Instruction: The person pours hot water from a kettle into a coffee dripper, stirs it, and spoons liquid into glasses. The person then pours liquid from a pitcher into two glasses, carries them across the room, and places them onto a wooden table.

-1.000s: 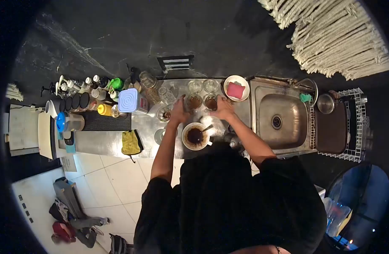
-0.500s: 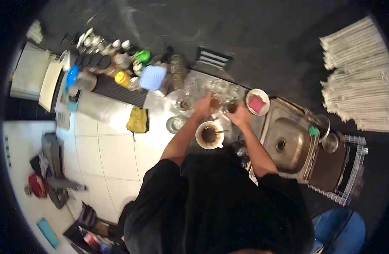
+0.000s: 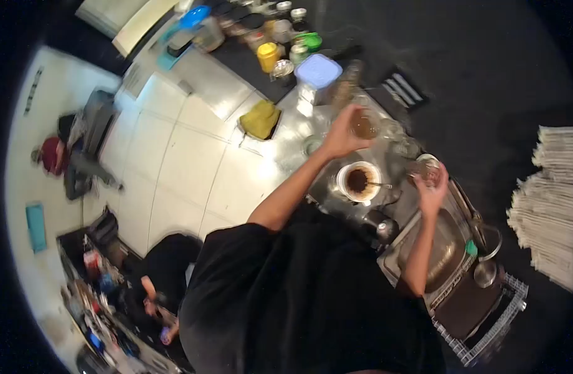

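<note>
My left hand (image 3: 344, 136) is wrapped round a glass of brown liquid (image 3: 364, 124), held above the steel counter (image 3: 285, 153). Farther right, my right hand (image 3: 433, 192) grips another glass (image 3: 431, 173), in front of the white bowl whose rim (image 3: 428, 158) shows behind it. Between my forearms stands a white cup (image 3: 344, 181) with dark liquid and a spoon (image 3: 380, 184) in it. Clear glasses (image 3: 404, 147) stand at the counter's back edge, blurred.
A sink (image 3: 445, 243) and a wire rack (image 3: 514, 299) lie to the right. A yellow-green cloth (image 3: 260, 119), a blue-lidded container (image 3: 319, 71) and a yellow jar (image 3: 268, 57) are on the left. Two other people (image 3: 174, 258) (image 3: 52, 156) are at the far left.
The view has turned and shifted. My hands have moved apart, each with a glass: the left one up and leftward, the right one toward the bowl beside the sink.
</note>
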Action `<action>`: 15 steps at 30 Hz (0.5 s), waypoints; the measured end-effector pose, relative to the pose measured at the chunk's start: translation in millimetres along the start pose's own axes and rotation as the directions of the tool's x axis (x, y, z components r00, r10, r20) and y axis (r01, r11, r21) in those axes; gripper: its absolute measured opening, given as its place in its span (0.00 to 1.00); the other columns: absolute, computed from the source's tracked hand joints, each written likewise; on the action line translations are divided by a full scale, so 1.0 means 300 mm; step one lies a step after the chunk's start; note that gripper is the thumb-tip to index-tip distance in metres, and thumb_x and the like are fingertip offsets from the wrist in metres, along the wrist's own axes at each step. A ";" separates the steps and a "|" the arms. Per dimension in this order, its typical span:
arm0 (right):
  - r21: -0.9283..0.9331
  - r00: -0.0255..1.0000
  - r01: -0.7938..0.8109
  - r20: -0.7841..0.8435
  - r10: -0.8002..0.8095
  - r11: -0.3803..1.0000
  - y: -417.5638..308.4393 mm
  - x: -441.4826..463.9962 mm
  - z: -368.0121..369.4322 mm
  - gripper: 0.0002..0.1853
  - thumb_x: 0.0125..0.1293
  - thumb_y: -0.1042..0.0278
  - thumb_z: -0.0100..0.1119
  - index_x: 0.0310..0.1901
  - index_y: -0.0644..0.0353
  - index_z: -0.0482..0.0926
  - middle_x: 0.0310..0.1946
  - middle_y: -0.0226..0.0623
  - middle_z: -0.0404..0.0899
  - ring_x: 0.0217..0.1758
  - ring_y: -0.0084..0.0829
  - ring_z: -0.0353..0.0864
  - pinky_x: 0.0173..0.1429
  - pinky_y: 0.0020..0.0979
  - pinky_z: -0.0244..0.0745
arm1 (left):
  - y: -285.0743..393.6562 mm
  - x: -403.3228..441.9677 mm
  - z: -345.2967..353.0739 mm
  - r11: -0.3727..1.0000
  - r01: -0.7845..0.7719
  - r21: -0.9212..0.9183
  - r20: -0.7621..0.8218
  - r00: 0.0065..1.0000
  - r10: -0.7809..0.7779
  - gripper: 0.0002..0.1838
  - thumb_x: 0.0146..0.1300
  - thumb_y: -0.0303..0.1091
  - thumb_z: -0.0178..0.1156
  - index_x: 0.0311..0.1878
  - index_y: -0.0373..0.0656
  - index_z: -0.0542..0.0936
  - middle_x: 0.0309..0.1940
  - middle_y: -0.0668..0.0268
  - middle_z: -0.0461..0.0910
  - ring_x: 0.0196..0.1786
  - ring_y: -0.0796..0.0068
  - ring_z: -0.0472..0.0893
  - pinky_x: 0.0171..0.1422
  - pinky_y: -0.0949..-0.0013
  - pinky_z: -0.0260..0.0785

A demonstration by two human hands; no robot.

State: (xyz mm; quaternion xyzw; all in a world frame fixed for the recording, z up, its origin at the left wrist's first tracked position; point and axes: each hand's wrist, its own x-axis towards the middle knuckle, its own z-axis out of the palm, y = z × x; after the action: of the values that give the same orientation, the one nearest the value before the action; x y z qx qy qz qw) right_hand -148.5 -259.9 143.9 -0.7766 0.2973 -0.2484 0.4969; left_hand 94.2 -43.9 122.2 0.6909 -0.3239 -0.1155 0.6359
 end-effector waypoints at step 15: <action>0.630 0.828 -0.158 0.505 -0.246 0.761 -0.475 -0.148 0.167 0.45 0.48 0.87 0.69 0.71 0.68 0.64 0.60 0.42 0.75 0.66 0.36 0.73 0.71 0.36 0.68 | 0.520 -0.566 -0.214 0.996 0.087 0.020 -0.395 0.916 -0.072 0.46 0.38 0.32 0.84 0.65 0.44 0.74 0.54 0.66 0.78 0.59 0.72 0.76 0.67 0.65 0.67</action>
State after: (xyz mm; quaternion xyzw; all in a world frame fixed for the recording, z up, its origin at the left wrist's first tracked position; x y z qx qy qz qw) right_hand -114.7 -150.3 251.8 -0.6009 0.0148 -0.1091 0.7917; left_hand -45.5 111.6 238.7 0.7244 -0.1631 0.0064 0.6697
